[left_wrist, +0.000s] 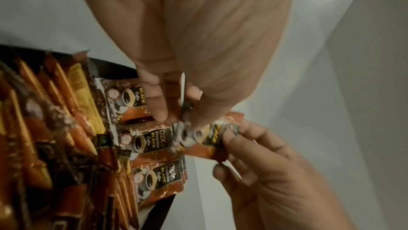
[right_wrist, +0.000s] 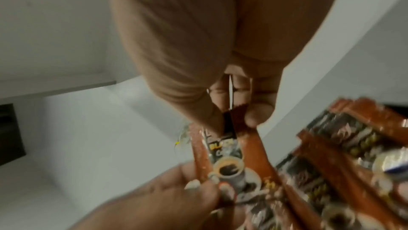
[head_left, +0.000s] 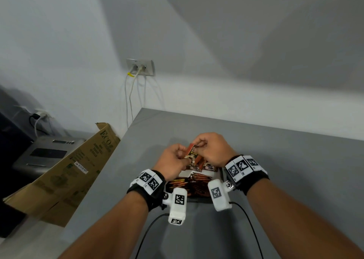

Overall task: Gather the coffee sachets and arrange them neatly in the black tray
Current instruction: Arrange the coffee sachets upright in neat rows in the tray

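An orange-brown coffee sachet with a coffee-cup picture is held just above the far end of the black tray. My left hand pinches its lower end and my right hand pinches its upper end. The left wrist view shows the sachet between my left hand and right hand. The right wrist view shows my right hand on the sachet, with my left hand below. Several sachets lie packed in the tray; my wrists hide much of it.
The grey table meets a white wall at the back. A cardboard box leans at the table's left edge, beside a grey machine. White cables hang from a wall socket. Black wrist-camera cables trail toward me.
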The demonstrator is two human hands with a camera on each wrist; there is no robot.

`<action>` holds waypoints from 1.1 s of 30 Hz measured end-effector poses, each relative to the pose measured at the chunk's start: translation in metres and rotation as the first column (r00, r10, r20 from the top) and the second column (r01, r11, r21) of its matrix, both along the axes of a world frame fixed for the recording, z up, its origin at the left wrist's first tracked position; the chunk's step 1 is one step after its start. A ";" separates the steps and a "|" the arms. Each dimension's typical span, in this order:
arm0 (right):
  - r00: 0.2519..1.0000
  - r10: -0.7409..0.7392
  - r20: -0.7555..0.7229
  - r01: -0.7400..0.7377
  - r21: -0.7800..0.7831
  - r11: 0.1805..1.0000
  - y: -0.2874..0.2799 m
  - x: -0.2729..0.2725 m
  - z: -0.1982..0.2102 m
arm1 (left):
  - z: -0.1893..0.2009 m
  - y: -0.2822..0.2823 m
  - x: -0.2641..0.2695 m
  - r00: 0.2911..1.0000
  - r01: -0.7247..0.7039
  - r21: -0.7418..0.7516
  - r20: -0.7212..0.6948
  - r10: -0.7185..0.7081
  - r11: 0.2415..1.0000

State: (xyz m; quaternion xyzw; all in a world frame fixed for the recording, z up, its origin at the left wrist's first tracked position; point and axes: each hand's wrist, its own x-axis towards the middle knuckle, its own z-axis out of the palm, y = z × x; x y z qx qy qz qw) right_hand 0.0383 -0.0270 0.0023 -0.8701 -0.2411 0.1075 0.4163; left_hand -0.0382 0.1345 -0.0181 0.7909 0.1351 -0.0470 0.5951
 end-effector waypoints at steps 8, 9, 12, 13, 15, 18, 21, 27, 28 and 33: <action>0.999 -0.035 0.038 0.047 -0.393 0.918 -0.030 0.021 -0.022 | -0.011 0.017 -0.007 0.995 -0.056 0.056 -0.075 0.060 0.997; 0.999 -0.022 0.039 0.036 -0.415 0.909 -0.028 0.020 -0.028 | -0.013 0.018 -0.008 0.995 -0.055 0.066 -0.076 0.060 0.996; 0.998 -0.038 0.055 0.059 -0.441 0.896 -0.024 0.020 -0.045 | -0.017 0.021 -0.009 0.995 -0.040 0.096 -0.082 0.048 0.995; 0.997 -0.050 0.064 0.073 -0.445 0.892 -0.023 0.020 -0.049 | -0.017 0.022 -0.010 0.995 -0.036 0.106 -0.086 0.045 0.994; 0.993 -0.074 0.090 0.106 -0.441 0.891 -0.021 0.019 -0.054 | -0.018 0.024 -0.011 0.995 -0.035 0.115 -0.091 0.045 0.993; 0.987 -0.080 0.139 0.133 -0.434 0.891 -0.018 0.020 -0.056 | -0.020 0.026 -0.011 0.995 -0.029 0.117 -0.090 0.040 0.993; 0.982 -0.064 0.177 0.137 -0.442 0.886 -0.021 0.021 -0.060 | -0.020 0.027 -0.012 0.996 -0.025 0.125 -0.084 0.035 0.992; 0.986 0.014 0.165 0.038 -0.308 0.951 -0.027 0.004 -0.038 | -0.021 0.027 -0.013 0.996 0.047 0.207 -0.089 -0.029 0.977; 0.994 0.084 0.075 -0.055 -0.322 0.945 -0.026 -0.002 -0.031 | -0.021 0.025 -0.013 0.994 0.074 0.223 -0.099 -0.053 0.972; 0.967 0.234 -0.101 -0.253 -0.492 0.833 -0.020 -0.014 -0.033 | -0.024 0.012 -0.013 0.974 0.224 0.346 -0.119 -0.195 0.911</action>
